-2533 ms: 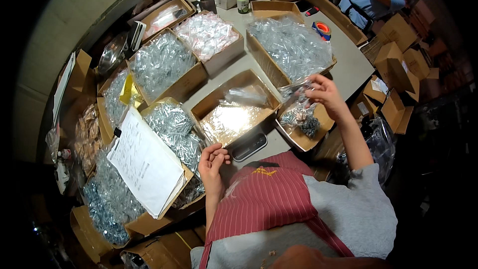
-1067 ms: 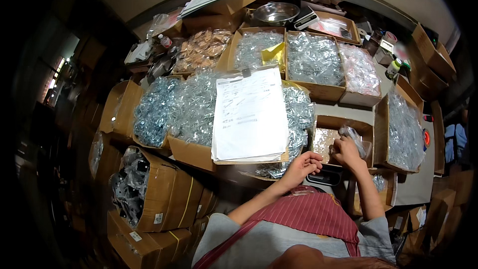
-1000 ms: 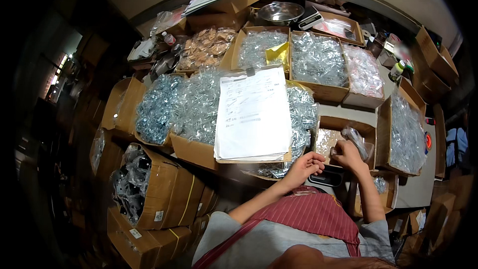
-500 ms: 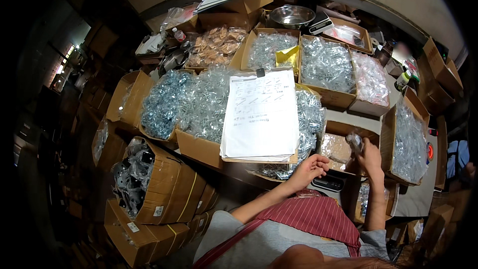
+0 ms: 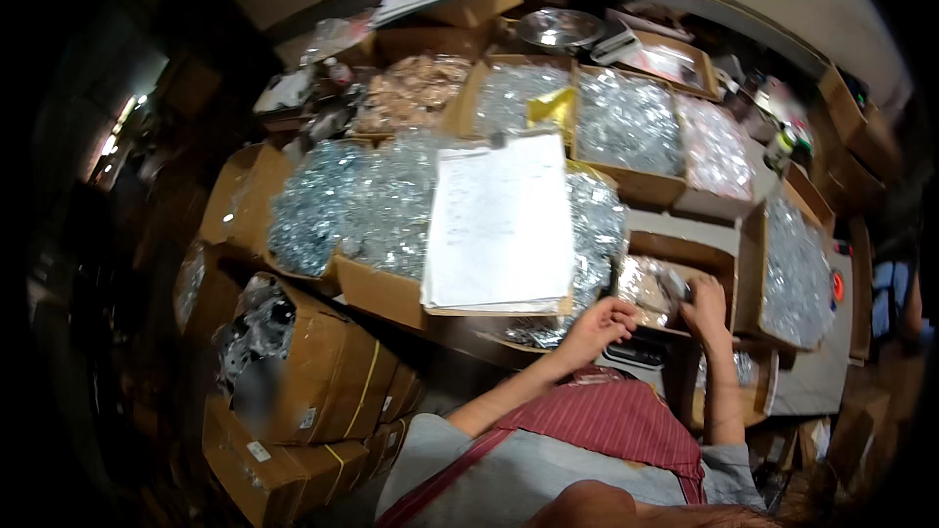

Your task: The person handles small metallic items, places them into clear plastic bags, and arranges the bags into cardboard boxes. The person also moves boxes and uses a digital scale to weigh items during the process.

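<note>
My right hand [image 5: 705, 309] reaches into a small cardboard box [image 5: 726, 269] right of centre, its fingers closed on a small clear plastic bag [image 5: 674, 284], blurred by motion. Brown and clear packets [image 5: 643, 290] lie in that box. My left hand [image 5: 602, 329] hovers just off the box's near left corner, fingers loosely curled and apart, with nothing visible in it. Below the box, partly hidden, is a dark digital scale [image 5: 634, 353]. To the left, a clipboard with white sheets [image 5: 499, 225] rests over boxes of bagged metal parts.
Open cartons of bagged hardware [image 5: 627, 122] fill the far side. Another carton [image 5: 794, 269] stands to the right, and a smaller box [image 5: 758, 381] is beside my right forearm. Stacked cartons [image 5: 333, 381] rise at the left. A steel bowl [image 5: 560, 29] sits at the back.
The whole view has shifted slightly, with blur. My right hand has moved a little toward the near side of the small box, still with the clear bag. My left hand stays near the box corner.
</note>
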Demonstrator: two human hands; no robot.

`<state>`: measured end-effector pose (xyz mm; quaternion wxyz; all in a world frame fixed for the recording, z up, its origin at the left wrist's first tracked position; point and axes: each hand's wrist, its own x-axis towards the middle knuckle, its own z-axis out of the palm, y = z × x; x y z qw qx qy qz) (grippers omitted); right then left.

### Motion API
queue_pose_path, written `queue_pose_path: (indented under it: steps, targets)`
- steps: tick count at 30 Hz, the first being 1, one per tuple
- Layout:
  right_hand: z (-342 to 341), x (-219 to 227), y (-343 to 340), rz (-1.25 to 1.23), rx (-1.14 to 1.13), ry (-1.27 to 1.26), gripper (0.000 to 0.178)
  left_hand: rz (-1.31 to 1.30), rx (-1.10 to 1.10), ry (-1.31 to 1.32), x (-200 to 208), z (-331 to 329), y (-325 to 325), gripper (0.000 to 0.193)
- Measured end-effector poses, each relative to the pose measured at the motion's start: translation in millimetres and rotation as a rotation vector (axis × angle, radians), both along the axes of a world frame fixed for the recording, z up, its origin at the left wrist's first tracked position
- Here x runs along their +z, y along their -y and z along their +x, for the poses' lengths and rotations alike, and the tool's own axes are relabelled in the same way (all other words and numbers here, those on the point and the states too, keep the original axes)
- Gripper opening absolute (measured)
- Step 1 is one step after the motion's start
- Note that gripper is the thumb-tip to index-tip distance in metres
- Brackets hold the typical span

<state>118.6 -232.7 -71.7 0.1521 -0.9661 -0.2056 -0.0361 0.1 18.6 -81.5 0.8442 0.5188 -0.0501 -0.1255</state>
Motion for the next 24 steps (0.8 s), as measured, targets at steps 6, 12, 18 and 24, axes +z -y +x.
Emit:
queue_pose_path:
  steps: [6, 12, 18, 24]
  targets:
    - [12, 31, -14, 0.348, 0.076, 0.307, 0.039, 0.096, 0.111, -0.115, 11, -4, 5, 0.034]
    - [14, 10, -27, 0.378, 0.15, -0.094, 0.024, 0.043, 0.054, -0.155, 15, -4, 4, 0.031]
    - [22, -14, -59, -0.05, 0.15, -0.058, 0.045, 0.122, 0.063, -0.076, 34, -5, 0, 0.029]
    - [28, -25, -63, -0.15, 0.143, -0.1, 0.042, 0.058, 0.029, -0.004, 10, -3, -1, 0.027]
